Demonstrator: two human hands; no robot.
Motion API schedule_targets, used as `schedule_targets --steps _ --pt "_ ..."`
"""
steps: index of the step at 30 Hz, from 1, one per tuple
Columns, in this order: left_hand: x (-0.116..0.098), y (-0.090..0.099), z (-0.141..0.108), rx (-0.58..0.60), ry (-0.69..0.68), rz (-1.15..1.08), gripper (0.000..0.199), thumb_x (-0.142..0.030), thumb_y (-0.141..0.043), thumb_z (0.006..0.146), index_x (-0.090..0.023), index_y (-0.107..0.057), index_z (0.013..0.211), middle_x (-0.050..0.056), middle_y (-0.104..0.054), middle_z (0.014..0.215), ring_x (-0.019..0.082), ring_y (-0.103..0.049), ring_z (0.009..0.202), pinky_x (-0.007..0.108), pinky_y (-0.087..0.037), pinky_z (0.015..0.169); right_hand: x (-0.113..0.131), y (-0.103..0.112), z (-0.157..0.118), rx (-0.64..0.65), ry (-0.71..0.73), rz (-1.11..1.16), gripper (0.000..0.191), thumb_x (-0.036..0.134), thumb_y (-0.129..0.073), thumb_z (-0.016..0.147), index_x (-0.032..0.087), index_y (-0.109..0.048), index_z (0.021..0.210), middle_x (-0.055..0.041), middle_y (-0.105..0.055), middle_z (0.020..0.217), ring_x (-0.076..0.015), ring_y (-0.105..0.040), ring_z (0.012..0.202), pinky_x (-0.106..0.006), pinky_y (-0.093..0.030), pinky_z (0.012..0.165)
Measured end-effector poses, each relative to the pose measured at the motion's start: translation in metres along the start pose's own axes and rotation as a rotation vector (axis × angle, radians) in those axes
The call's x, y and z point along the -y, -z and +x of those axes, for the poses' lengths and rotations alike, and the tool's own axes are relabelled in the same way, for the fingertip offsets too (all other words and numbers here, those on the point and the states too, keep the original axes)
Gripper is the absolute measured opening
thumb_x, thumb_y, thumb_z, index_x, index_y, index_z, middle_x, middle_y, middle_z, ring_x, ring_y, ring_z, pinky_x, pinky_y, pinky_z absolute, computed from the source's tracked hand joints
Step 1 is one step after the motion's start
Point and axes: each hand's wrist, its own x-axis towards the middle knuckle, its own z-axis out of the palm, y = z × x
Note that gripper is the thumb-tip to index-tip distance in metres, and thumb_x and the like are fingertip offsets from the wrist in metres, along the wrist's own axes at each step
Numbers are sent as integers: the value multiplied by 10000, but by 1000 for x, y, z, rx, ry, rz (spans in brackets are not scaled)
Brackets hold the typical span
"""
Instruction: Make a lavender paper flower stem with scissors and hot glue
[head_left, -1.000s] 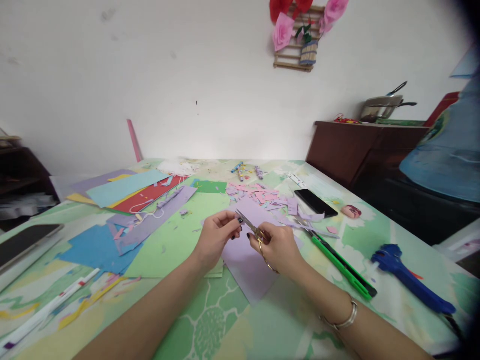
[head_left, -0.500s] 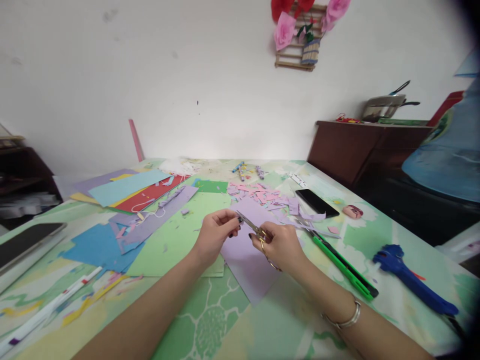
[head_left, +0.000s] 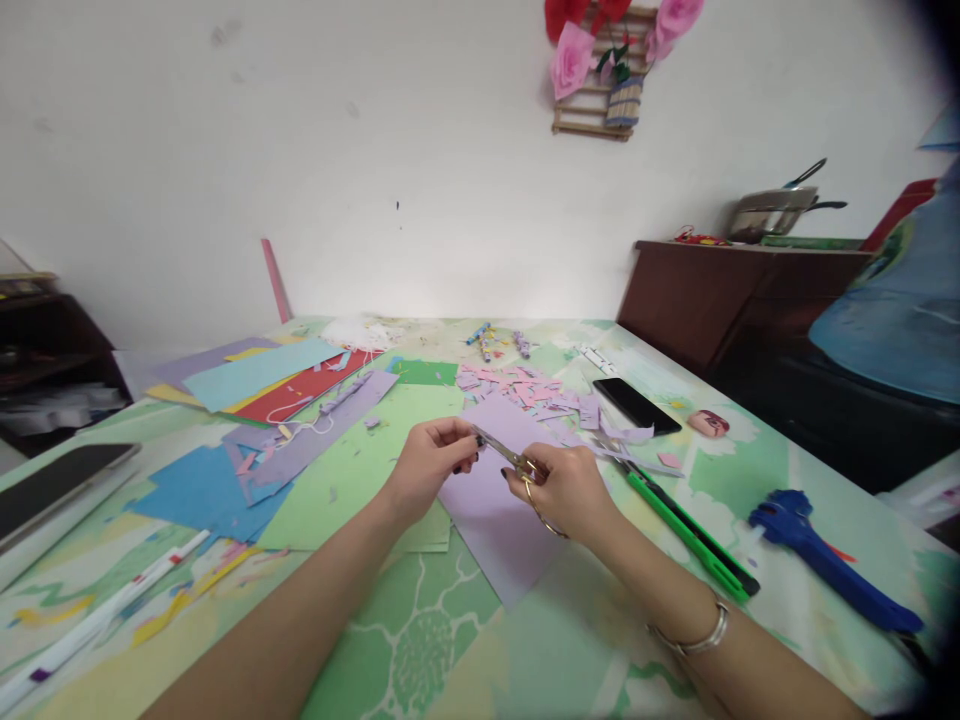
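My right hand (head_left: pixel 566 490) is closed around the gold handles of a small pair of scissors (head_left: pixel 499 448). The blades point left and reach the fingertips of my left hand (head_left: pixel 435 465). Those left fingers are pinched together; whatever they hold is too small and too covered to make out. Beneath both hands lies a purple paper sheet (head_left: pixel 499 540), partly over a light green sheet (head_left: pixel 360 450). Pink and purple paper scraps (head_left: pixel 517 390) are heaped just beyond the hands.
A green utility knife (head_left: pixel 694 535), a blue glue gun (head_left: pixel 832 565) and a black phone (head_left: pixel 637 405) lie to the right. On the left are blue paper (head_left: pixel 195 495), a stack of coloured sheets (head_left: pixel 262 375), a white pen (head_left: pixel 105 615) and another phone (head_left: pixel 64 480).
The view has shifted very slightly. Both hands keep nearly the same pose, with the scissors still at the left fingertips.
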Motion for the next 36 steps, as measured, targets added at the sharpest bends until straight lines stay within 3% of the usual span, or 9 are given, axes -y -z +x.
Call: schedule_targets --steps 14,20,23,26,29,32,36 --pt "-5 5 2 59 43 79 67 -188 -666 665 -128 -637 657 -23 -550 506 69 -454 462 203 -320 468 -5 2 2 47 23 -103 211 298 -598 692 181 -556 521 22 -514 442 -81 -408 425 -198 -262 479" --pt "-6 6 2 57 87 96 115 -233 -687 683 -125 -670 718 -24 -527 384 75 -435 348 202 -278 389 -5 7 5 -12 -50 -42 272 336 -602 712 186 -506 506 47 -463 420 -77 -378 414 -200 -263 464" --pt "-8 5 1 50 82 -16 166 -271 -693 689 -111 -680 729 50 -653 535 136 -591 477 228 -405 468 -2 10 5 -49 -83 30 294 344 -609 705 188 -474 496 55 -440 413 -75 -369 406 -200 -260 448" --pt "-8 3 0 20 52 -133 242 -341 -667 726 -99 -678 719 87 -695 639 172 -653 593 262 -478 574 2 10 4 -54 -103 85 290 348 -611 702 190 -459 512 59 -443 425 -77 -378 417 -203 -262 449" --pt "-6 1 0 0 17 -167 202 -285 -714 694 -106 -666 774 74 -707 674 164 -661 626 267 -493 627 6 7 2 -20 -115 114 293 349 -602 714 190 -437 532 64 -444 440 -76 -378 431 -202 -262 458" --pt "-6 -2 -1 2 14 -156 301 -234 -737 673 -127 -639 938 65 -720 714 166 -669 663 271 -494 657 8 4 0 7 -120 106 279 343 -600 717 189 -440 548 62 -457 462 -78 -385 447 -202 -263 470" --pt "-6 -5 -2 -4 -8 -139 263 -215 -741 668 -115 -640 889 49 -705 677 138 -651 608 213 -443 545 7 1 -2 10 -90 59 220 331 -602 717 190 -488 593 55 -486 488 -87 -400 461 -208 -264 485"
